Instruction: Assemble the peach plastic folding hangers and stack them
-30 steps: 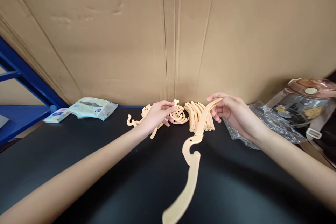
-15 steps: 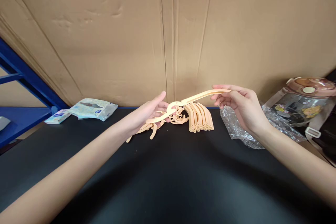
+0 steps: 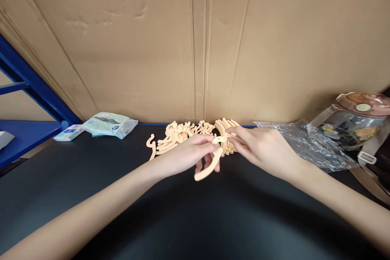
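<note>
Both my hands meet over the black tabletop on one cream plastic hanger piece, a curved arm hanging down between them. My left hand pinches its upper end with thumb and fingers. My right hand grips the same piece from the right at its round joint. Just behind my hands lie a heap of cream hook-shaped parts and a stack of curved cream arms, against the cardboard wall.
A cardboard wall closes the back. A packet of wipes lies at the back left beside a blue rack frame. A crumpled clear plastic bag and a lidded bottle sit at the right.
The long jointed hanger piece was stretched out between my hands; now my hands have come together lower in front of the pile and the piece hangs short between them.
</note>
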Tool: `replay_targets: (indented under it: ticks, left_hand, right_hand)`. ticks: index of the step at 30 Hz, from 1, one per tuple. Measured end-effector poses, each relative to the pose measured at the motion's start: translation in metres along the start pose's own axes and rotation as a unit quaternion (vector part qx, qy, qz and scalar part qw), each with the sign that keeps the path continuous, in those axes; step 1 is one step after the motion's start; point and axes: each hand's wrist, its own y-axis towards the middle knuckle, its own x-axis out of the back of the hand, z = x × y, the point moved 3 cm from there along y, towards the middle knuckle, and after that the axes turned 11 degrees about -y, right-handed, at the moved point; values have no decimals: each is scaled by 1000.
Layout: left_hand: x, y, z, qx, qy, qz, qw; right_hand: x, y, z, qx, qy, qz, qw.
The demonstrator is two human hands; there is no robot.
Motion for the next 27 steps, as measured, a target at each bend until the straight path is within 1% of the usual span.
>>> replay_targets:
  ticks: [2, 4, 7, 9, 11, 13, 14, 15, 16, 17, 18, 19, 20, 22, 24, 25, 27]
  left_hand:
    - [-7, 1, 6, 8, -13, 11, 1000]
    - [-12, 2, 10, -11, -13, -15, 1000]
    - [-18, 0, 15, -53, 12, -61, 997]
    - [-22, -3, 17, -75, 57, -84, 992]
    - [-27, -7, 18, -96, 125, -109, 981]
    - [-33, -12, 18, -109, 211, -128, 963]
    - [-36, -15, 17, -110, 256, -130, 952]
    - [-38, -18, 16, -108, 297, -124, 941]
    - [-38, -22, 16, -101, 330, -114, 931]
    - [-36, -25, 15, -93, 350, -105, 926]
    - [-30, -27, 13, -83, 356, -100, 925]
    - [-20, -29, 11, -77, 352, -110, 926]
    - [-6, -30, 8, -72, 340, -139, 927]
    - [27, -29, 4, -74, 298, -183, 934]
    - [61, -24, 5, -67, 293, -210, 930]
    - [77, -20, 7, -65, 293, -233, 925]
    - [102, -11, 14, -63, 301, -278, 910]
  right_hand:
    - [0, -1, 10, 65, -73, -18, 995]
    - [-1, -3, 17, 106, -137, -24, 985]
    - [-5, -4, 22, 130, -198, -31, 971]
    - [-7, -6, 23, 128, -183, -31, 974]
    - [-11, -7, 22, 113, -121, -8, 986]
    - [-15, -6, 17, 69, -17, 51, 996]
    - [-18, -5, 12, 32, 50, 89, 994]
    - [-21, -4, 5, -14, 120, 122, 985]
    - [-23, -3, -4, -63, 189, 146, 969]
    - [-25, -2, -13, -117, 246, 150, 950]
    - [-26, -1, -24, -170, 284, 137, 934]
    - [-27, 0, -34, -209, 314, 122, 918]
    - [-28, 1, -42, -233, 336, 108, 906]
    - [-28, 3, -56, -262, 346, 78, 897]
    - [-27, 6, -65, -263, 332, 54, 904]
    - [-26, 7, -67, -258, 317, 38, 912]
    - [-23, 10, -70, -241, 260, -3, 935]
